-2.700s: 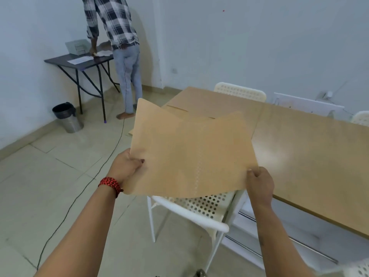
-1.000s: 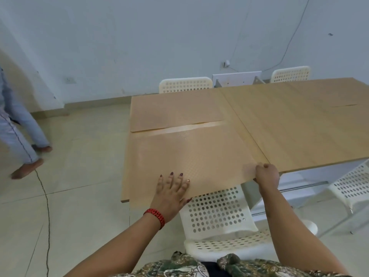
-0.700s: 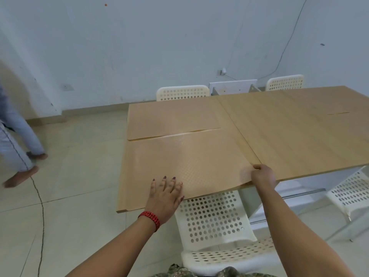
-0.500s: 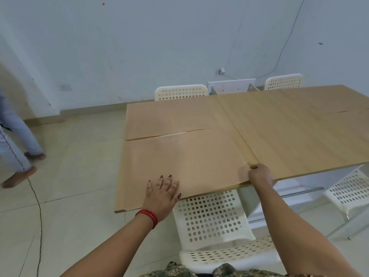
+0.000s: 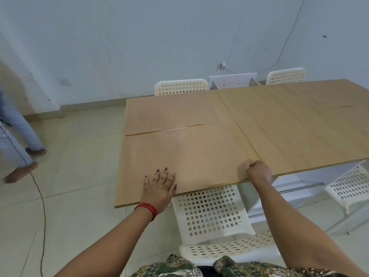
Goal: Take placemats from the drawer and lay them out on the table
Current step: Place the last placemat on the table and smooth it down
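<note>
A tan, dotted placemat lies flat on the near left end of the wooden table. My left hand presses flat on its near edge with fingers spread. My right hand is closed on the mat's near right corner at the table edge. A second placemat lies just beyond it, at the far left of the table. A third mat shows at the right edge of the table.
A white perforated chair stands tucked under the table in front of me. More white chairs stand at the far side and at the right. A person's legs are at the left, with a black cable on the floor.
I carried the placemat to the table and laid it down. Over the last second it slid a little further onto the table, and both hands stayed on its near edge.
</note>
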